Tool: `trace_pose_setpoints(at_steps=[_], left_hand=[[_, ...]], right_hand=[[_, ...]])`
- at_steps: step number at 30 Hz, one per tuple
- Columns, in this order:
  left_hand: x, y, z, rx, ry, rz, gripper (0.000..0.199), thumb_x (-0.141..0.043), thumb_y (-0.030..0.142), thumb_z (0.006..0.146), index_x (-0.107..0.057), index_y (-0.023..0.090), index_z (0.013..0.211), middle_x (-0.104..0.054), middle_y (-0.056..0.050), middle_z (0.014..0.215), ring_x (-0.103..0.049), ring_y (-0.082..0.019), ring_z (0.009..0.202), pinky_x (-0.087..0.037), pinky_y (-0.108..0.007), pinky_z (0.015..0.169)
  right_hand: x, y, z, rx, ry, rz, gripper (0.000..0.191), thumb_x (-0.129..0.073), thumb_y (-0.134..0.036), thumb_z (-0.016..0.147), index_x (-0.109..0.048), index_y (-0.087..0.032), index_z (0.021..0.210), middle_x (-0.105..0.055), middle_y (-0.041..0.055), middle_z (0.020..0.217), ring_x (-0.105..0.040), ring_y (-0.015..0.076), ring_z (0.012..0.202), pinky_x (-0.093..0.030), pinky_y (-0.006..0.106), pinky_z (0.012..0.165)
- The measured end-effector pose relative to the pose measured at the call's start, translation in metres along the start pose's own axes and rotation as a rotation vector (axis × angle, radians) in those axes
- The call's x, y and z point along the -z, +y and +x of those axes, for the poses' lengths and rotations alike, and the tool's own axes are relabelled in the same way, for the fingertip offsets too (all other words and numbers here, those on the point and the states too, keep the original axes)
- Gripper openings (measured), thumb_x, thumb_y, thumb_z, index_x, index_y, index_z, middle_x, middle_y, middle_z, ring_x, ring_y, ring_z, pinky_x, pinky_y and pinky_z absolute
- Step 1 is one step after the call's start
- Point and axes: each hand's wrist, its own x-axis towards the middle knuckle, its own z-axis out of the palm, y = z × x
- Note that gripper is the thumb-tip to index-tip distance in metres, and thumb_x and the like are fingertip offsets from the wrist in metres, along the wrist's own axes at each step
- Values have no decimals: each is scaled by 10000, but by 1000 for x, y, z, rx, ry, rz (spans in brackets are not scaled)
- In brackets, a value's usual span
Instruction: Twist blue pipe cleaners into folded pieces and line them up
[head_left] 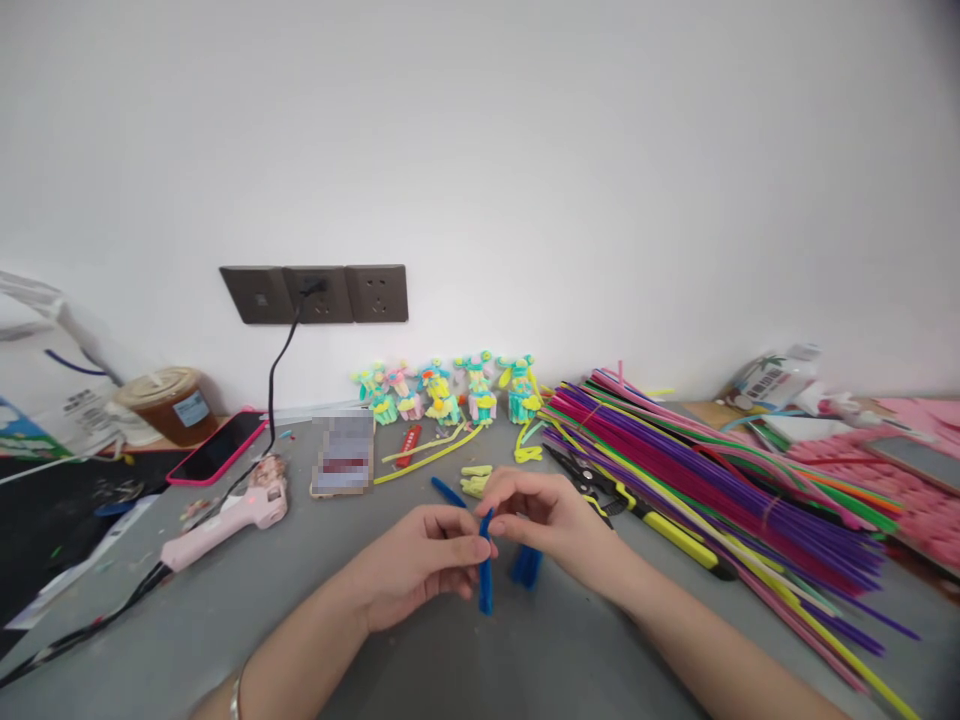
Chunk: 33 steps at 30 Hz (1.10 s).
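Near the middle of the grey table, my left hand (pixel 427 565) pinches a blue pipe cleaner (pixel 486 585) between thumb and fingers. My right hand (pixel 529 515) has its thumb and forefinger closed at the upper end of the same blue piece. One blue strip (pixel 448 491) sticks out to the upper left, behind my fingers. More blue pieces (pixel 527 567) lie on the table below my right hand. Short pale yellow pieces (pixel 475 481) rest just beyond my hands.
Colourful pipe-cleaner figures (pixel 480 390) stand along the wall. Bundled pipe cleaners (pixel 720 480), pliers (pixel 585 475) and a yellow cutter (pixel 679 538) lie right. On the left are a pink glue gun (pixel 225 525), its cord, phones (pixel 219 447) and a drink cup (pixel 172 405).
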Motion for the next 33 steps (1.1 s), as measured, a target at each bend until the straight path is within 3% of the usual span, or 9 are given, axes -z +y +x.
trace_pose_setpoints(at_steps=[7,11,15,19,22,28,33], left_hand=[[-2,3,1,-47,36,18,329,-821,344,660,-567,139,623,-539,39,581,-453,-34,443,-357,-159,431],[-2,3,1,-113,60,-24,330,-805,332,687,-543,146,612,-494,54,563,-416,-34,452,-346,-158,431],[-2,3,0,-125,46,-32,329,-802,322,695,-537,145,610,-517,41,589,-432,-34,453,-334,-163,431],[-5,2,-3,-54,-21,-21,338,-843,327,628,-566,133,619,-576,8,664,-460,-34,447,-334,-177,435],[-7,2,-5,-42,-58,-9,332,-858,331,599,-598,125,622,-565,11,642,-452,-38,460,-343,-183,450],[-7,3,-3,-46,-46,66,328,-864,347,580,-637,116,629,-521,35,557,-420,-44,467,-310,-189,455],[-4,2,-2,-41,-48,122,340,-856,381,585,-649,113,620,-551,18,565,-420,-45,452,-280,-196,435]], right_hand=[[-7,-4,-4,219,171,-344,106,-679,-268,845,-727,-182,808,-643,50,785,-608,164,742,-471,276,666],[-11,-9,-6,243,161,-360,133,-619,-227,886,-746,-186,895,-657,75,868,-623,169,806,-481,280,723],[-9,-8,-4,123,76,-81,209,-603,-312,901,-760,-187,842,-663,64,842,-606,164,802,-462,280,744],[-8,-1,-2,-98,4,280,191,-750,-332,779,-731,-180,664,-612,10,767,-560,124,725,-425,244,693],[-10,1,-4,-238,-50,485,165,-821,-299,694,-716,-175,664,-584,-14,776,-534,98,680,-394,216,622],[-9,-1,-6,-301,-117,436,156,-807,-271,712,-717,-159,774,-612,-12,734,-536,97,665,-391,207,614],[-5,-4,-4,-275,-142,335,176,-801,-292,713,-696,-153,739,-614,-10,702,-544,110,650,-395,216,599]])
